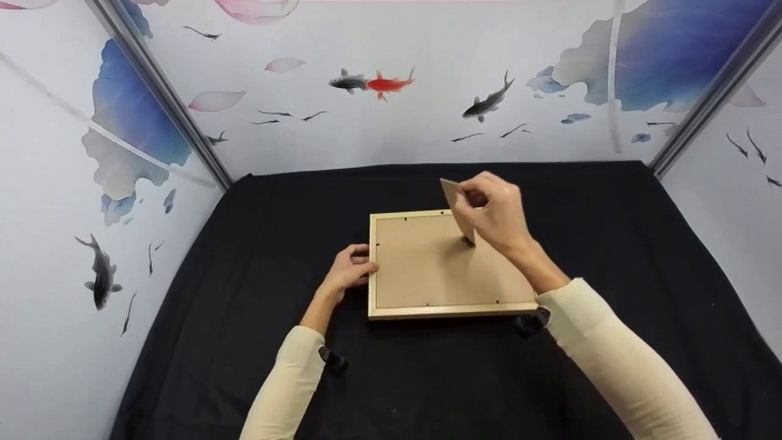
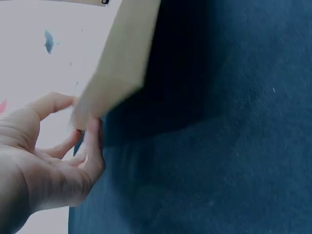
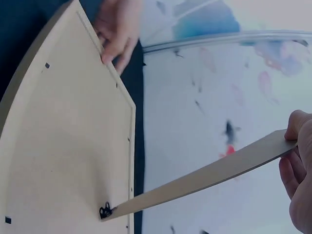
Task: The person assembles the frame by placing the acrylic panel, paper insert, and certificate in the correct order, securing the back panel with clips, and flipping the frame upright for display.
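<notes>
A picture frame (image 1: 421,269) lies face down, its brown backing board and pale wooden rim showing. My right hand (image 1: 495,208) pinches the free end of the easel stand (image 3: 209,180), a flat brown strip swung up from the back. A small black hinge (image 3: 105,210) joins the strip's lower end to the backing. At the frame's left edge my left hand (image 1: 349,272) grips the rim, thumb on top and fingers at the side and below. The left wrist view shows that hand (image 2: 53,161) pinching the frame's corner (image 2: 105,97), which is raised off the cloth.
Black cloth (image 1: 427,379) covers the table under the frame. Small dark tabs (image 3: 47,65) sit along the inner edge of the rim. White panels (image 1: 415,134) painted with fish and leaves stand at the back and sides, joined by metal posts (image 1: 165,91).
</notes>
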Motion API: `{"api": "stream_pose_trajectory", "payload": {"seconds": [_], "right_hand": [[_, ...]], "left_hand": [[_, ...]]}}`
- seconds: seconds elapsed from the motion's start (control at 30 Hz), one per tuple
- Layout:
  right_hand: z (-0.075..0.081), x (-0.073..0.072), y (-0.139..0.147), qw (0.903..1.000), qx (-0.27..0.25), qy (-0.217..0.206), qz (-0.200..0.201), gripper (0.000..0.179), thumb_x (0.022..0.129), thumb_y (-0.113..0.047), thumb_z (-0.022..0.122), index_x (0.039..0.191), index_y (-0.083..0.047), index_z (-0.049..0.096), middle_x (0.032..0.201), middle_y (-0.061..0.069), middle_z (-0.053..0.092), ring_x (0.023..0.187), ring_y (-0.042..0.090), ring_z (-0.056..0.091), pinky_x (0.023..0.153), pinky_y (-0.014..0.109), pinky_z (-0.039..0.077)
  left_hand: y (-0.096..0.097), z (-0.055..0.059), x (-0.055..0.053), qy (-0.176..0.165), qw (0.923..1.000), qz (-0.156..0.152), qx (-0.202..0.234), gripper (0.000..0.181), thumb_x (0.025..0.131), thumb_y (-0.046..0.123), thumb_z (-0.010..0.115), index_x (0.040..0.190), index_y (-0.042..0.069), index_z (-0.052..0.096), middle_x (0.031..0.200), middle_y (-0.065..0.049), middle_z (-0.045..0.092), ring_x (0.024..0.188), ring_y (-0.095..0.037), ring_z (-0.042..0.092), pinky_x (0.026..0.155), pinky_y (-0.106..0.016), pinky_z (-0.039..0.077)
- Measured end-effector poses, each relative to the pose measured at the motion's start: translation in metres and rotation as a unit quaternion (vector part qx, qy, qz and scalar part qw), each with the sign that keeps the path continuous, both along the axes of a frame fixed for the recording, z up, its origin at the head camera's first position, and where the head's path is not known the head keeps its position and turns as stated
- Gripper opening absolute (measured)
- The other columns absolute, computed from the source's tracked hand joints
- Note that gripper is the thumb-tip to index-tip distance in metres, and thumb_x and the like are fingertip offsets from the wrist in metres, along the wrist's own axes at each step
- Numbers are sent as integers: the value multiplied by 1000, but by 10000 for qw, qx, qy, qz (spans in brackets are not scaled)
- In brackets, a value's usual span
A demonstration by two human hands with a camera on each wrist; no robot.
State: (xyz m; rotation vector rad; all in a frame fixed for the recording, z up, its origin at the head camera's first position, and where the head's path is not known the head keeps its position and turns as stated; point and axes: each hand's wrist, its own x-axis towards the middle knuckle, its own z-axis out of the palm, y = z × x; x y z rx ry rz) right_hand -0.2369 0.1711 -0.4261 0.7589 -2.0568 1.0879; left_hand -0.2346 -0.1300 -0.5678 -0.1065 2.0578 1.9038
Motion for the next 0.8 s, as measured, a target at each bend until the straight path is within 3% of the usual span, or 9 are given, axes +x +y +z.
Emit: {"api": "stream_pose_trajectory", "payload": {"seconds": [0.2,0.4,0.53,0.63,0.7,0.8], "right_hand": [[18,0,24,9984,-558,-123,32,17,78,20,71,85,5,74,79,8,70,66,15,65,62,20,53],[45,19,38,9966,-798,-217,-6,13,77,23,70,84,12,71,77,20,67,66,14,63,63,21,52],[54,28,50,9951,-888,-425,-5,11,79,21,69,88,14,70,79,22,66,69,12,62,65,20,52],[56,33,61,9931,-1042,-536,-76,11,80,20,70,90,14,70,80,21,66,68,13,59,65,19,50],[56,36,68,9910,-1185,-607,-107,10,80,18,70,90,14,70,79,21,65,67,14,58,64,18,49],[54,41,76,9887,-1317,-711,-104,10,80,17,71,90,14,70,78,21,63,66,15,55,61,19,46]], "left_hand": [[4,16,-1,-37,9926,120,1209,65,89,3,74,146,-5,45,128,-23,59,106,-29,64,91,-44,53],[7,37,0,469,9791,535,1903,57,91,2,72,143,0,48,126,-21,59,104,-29,64,82,-40,56],[9,56,1,1153,9656,710,2221,55,91,-1,71,142,-1,50,125,-20,58,102,-28,63,79,-38,57],[9,73,2,1919,9529,807,2204,56,90,-1,72,141,-4,51,123,-21,58,99,-27,61,78,-34,56],[9,86,3,2518,9407,872,2098,57,88,0,73,141,-6,52,120,-21,58,96,-26,60,77,-33,55],[10,105,5,3420,9146,997,1912,61,85,2,75,140,-8,53,115,-22,59,91,-26,59,75,-31,53]]}}
